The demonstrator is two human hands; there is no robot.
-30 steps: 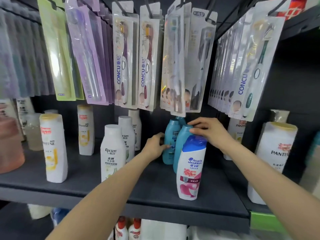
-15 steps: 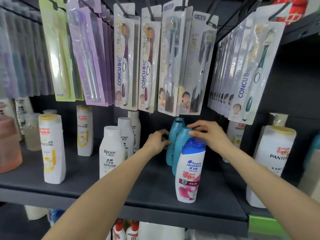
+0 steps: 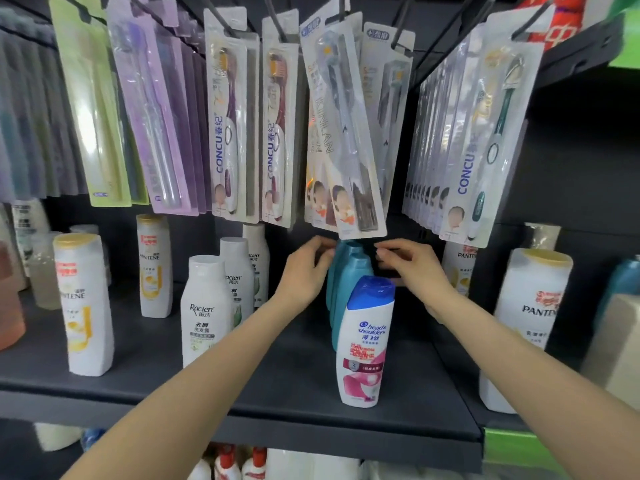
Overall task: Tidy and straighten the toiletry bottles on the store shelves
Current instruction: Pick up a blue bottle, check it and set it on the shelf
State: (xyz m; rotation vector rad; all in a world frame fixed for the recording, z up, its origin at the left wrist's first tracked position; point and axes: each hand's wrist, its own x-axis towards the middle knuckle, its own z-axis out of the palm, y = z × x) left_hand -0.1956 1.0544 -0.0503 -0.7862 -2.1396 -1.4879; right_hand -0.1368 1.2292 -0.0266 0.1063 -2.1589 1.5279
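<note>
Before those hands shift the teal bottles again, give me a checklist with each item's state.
1. Left hand on the teal bottles: ok, fingers rest on their left side.
2. Right hand grip: cannot tell, fingers curled by the caps, contact unclear.
3. Head & Shoulders bottle upright in front: ok.
4. Hanging toothbrush pack clear of the caps: not ok, it hangs tilted just above them.
5. Racien bottle clear of the left arm: ok.
</note>
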